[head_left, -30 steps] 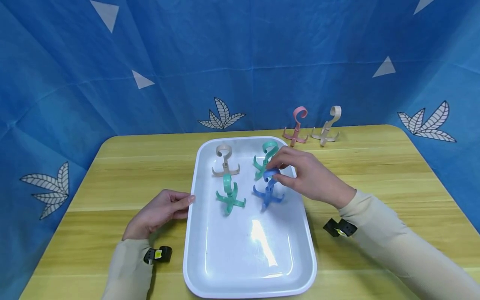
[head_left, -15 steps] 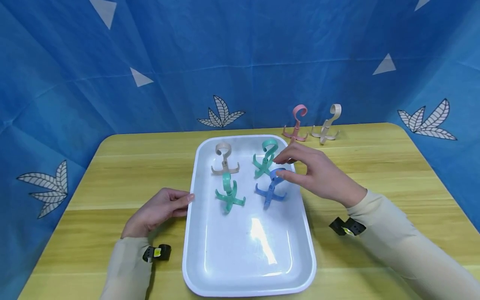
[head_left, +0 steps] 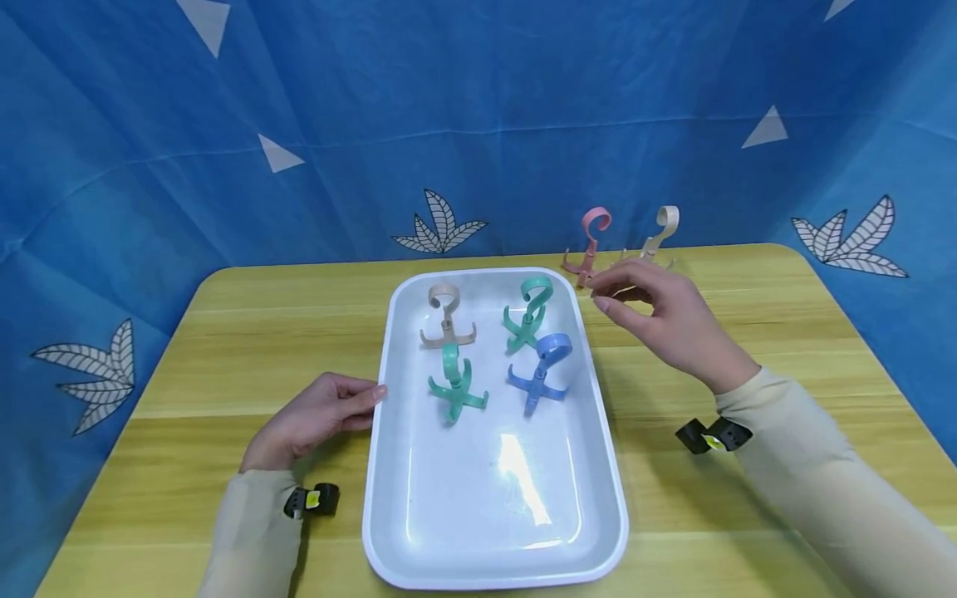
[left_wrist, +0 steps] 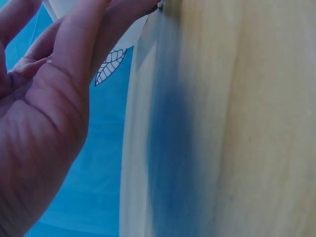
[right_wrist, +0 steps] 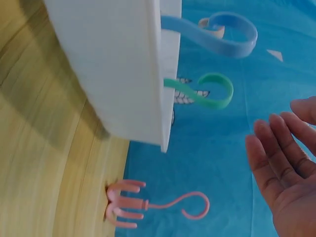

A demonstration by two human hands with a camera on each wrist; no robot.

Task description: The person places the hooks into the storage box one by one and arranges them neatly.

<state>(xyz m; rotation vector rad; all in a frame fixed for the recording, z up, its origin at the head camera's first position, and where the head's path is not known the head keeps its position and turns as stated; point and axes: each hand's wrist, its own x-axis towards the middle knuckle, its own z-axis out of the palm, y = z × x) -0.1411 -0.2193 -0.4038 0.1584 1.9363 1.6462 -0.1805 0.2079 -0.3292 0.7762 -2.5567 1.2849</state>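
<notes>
The right hand [head_left: 665, 320] hangs in the air above the tabletop [head_left: 748, 349], just off the far right corner of the white tray [head_left: 493, 515]; its fingers are loosely spread and hold nothing, the fingertips pointing toward the pink hook [head_left: 589, 245] that stands near the far edge of the tabletop. From the right wrist the palm [right_wrist: 286, 173] shows open, with the pink hook [right_wrist: 148, 205] apart from it. A beige hook [head_left: 658, 237] stands just beside the pink one, partly behind the fingers. The left hand [head_left: 317, 419] lies flat on the tabletop, its straight fingertips touching the left rim of the tray. Inside the tray's far half stand four hooks: a beige hook [head_left: 446, 320] far left, a green hook [head_left: 529, 316] far right, a second green hook [head_left: 454, 386] and a blue hook [head_left: 542, 374] nearer its middle
</notes>
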